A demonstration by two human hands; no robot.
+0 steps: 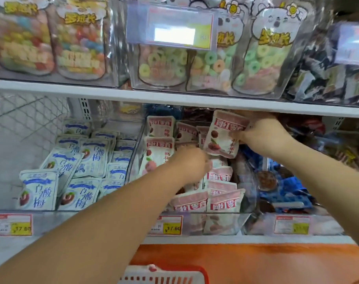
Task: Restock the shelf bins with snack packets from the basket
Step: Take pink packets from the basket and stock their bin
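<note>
Right hand [262, 130]: pinching pink packet [221, 140] by edge.
Left hand [192, 163]: appearing blurred; grip cannot be told.
Risk: packet possibly slipping below fingertips, toppling stacked packets [207, 199].

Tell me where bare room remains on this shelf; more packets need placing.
Bare floor: left bin, behind the blue-white packets, beside the mesh wall. Crowded: pink bin, left hand inside, right hand holding a pink packet.
</note>
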